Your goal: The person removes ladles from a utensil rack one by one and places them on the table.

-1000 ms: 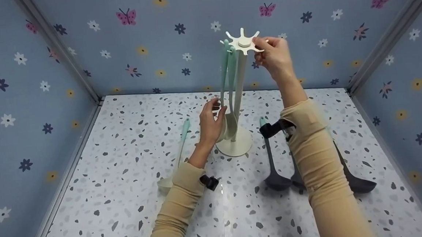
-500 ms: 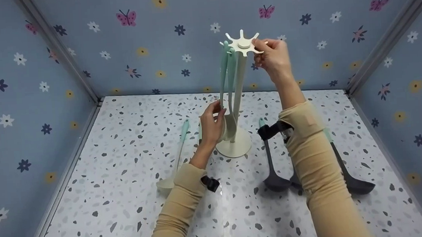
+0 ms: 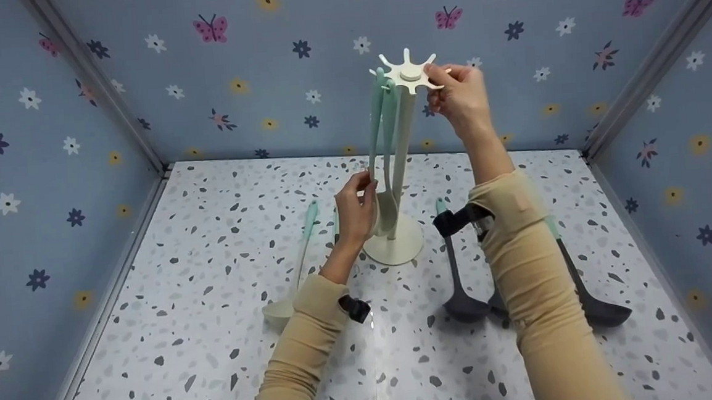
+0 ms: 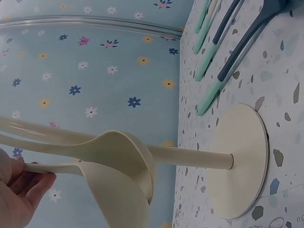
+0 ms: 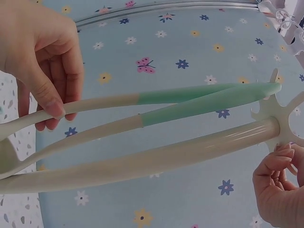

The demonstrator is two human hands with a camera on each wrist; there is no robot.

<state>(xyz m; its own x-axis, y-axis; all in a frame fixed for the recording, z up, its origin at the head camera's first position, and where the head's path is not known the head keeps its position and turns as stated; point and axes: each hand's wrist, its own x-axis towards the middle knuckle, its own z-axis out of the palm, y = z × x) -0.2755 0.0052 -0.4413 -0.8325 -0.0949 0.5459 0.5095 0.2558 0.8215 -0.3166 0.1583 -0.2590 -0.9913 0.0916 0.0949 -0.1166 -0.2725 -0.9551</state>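
A cream utensil stand has a star-shaped top [image 3: 410,73], an upright post [image 5: 142,164] and a round base [image 4: 242,161]. Two cream kitchen utensils with mint handles hang side by side from its left arms. My left hand [image 3: 354,207] pinches the thin neck of the nearer utensil, whose broad head [image 4: 116,192] is partly cut off in the left wrist view. Behind it hangs the second utensil, a rounded spoon [image 4: 121,147]. At the top, my right hand [image 3: 462,94] pinches an arm of the star between thumb and fingers.
A cream ladle [image 3: 279,313] lies left on the speckled table [image 3: 193,259], with a mint handle [image 3: 336,223] partly hidden behind my left hand. To the right lie a dark ladle [image 3: 466,307], another dark ladle [image 3: 607,314] and a dark utensil mostly under my right sleeve. Patterned walls enclose the table.
My left hand's fingers have closed in on the utensil's neck, and the hanging utensils have shifted very slightly. The right hand stays on the stand's top.
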